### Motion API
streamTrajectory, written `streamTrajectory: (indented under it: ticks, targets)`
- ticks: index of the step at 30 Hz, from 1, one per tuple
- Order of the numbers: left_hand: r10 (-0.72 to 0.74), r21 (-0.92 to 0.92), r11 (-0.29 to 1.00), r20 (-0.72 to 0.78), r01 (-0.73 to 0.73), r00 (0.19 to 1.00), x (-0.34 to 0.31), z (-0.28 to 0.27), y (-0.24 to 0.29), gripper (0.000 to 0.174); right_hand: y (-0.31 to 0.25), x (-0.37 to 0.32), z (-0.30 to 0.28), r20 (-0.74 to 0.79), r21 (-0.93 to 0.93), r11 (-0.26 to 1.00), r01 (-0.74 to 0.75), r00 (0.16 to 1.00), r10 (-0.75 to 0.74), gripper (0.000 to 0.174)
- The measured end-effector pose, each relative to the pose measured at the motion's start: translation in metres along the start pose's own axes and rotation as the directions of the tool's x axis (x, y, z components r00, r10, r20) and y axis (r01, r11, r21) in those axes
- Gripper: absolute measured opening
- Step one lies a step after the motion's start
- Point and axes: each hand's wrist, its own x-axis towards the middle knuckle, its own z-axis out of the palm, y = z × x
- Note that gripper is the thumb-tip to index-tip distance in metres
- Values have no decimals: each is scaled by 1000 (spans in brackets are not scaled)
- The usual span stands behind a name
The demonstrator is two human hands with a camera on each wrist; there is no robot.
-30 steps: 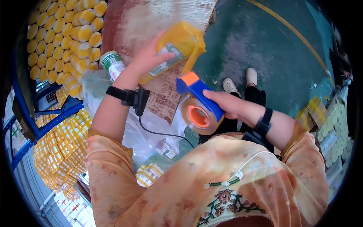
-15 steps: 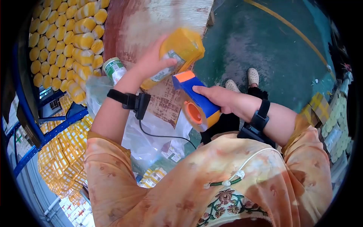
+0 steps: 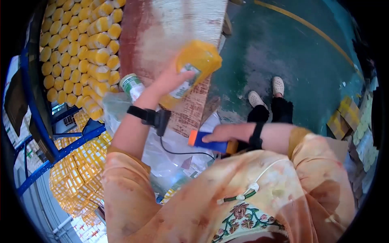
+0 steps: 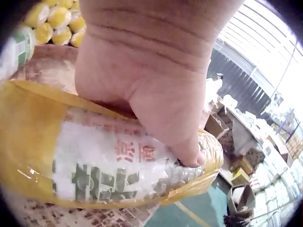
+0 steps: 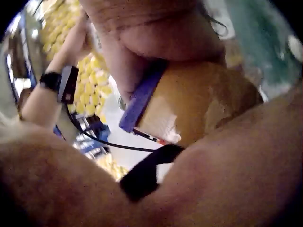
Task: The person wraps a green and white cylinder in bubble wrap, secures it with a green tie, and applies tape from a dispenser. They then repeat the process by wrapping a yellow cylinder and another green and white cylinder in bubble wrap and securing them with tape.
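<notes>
A package wrapped in yellow tape [image 3: 202, 58] is gripped by the left hand [image 3: 172, 79] above the board. In the left wrist view the left hand [image 4: 147, 80] lies over the package [image 4: 109, 161], its thumb on the white label with green and red print. Near the torso, the right hand [image 3: 227, 133] grips a blue tape dispenser [image 3: 210, 142] with an orange end. The right wrist view shows the dispenser's blue body [image 5: 142, 101] and brown tape roll [image 5: 194, 99] beneath the right hand [image 5: 165, 38]. The right fingertips are mostly hidden.
A worn board [image 3: 162, 24] extends forward, with a green-and-white roll [image 3: 131, 86] and clear plastic [image 3: 162, 156] beside it. Yellow-ended rolls [image 3: 73, 48] are stacked at left behind a blue rack [image 3: 60, 154]. Cartons [image 3: 342, 119] stand at right; two shoes [image 3: 256, 99] are on the green floor.
The right hand has lowered the dispenser toward the torso and turned it, moving it away from the package. The left hand, still gripping the package, has shifted slightly down and right in the head view.
</notes>
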Motion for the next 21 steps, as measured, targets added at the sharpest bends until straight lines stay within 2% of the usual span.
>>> streamTrajectory:
  ticks: [3,4,6,8,9,12,13,15,16,17,18,19,21]
  targets:
    - [-133,3,991,-9,133,991,-2,-1,3,68,38,17,-7,106,386,922,-37,994,-5,63]
    - [-67,-12,998,-22,66,998,-3,4,-10,67,36,2,-28,84,495,867,-64,996,26,63]
    - [113,-29,993,-116,-117,987,7,0,-33,65,36,-35,-58,-215,290,955,64,977,0,60]
    - [225,224,961,-292,-162,929,-2,4,-31,64,17,-87,-83,-354,102,993,-58,931,91,57]
    - [290,351,923,-368,-156,883,-7,4,-28,63,13,-109,-86,-435,114,992,-56,895,101,56]
    - [340,603,796,-378,-49,861,-9,15,-40,63,-2,-160,-98,-644,71,992,-100,755,123,52]
    - [322,595,803,-436,1,841,-14,21,-28,66,-9,-173,-101,-699,54,991,-125,704,127,51]
    - [279,579,810,-526,98,803,-31,42,2,73,-35,-188,-111,-787,-91,991,-102,617,-8,50]
    - [257,594,796,-506,117,823,-36,46,11,77,-45,-189,-119,-816,-160,983,-92,573,-78,50]
    - [231,608,782,-488,138,842,-40,49,17,81,-51,-186,-130,-830,-329,937,-120,510,-226,53]
    - [201,623,766,-468,160,861,-38,48,21,85,-63,-183,-140,-839,-417,894,-163,447,-310,52]
    - [170,558,824,-404,95,899,-31,37,8,92,-78,-179,-152,-822,-495,840,-221,433,-371,51]
    - [95,318,948,-303,7,948,-18,5,-5,93,-105,-166,-184,-740,-654,701,-284,434,-514,47]
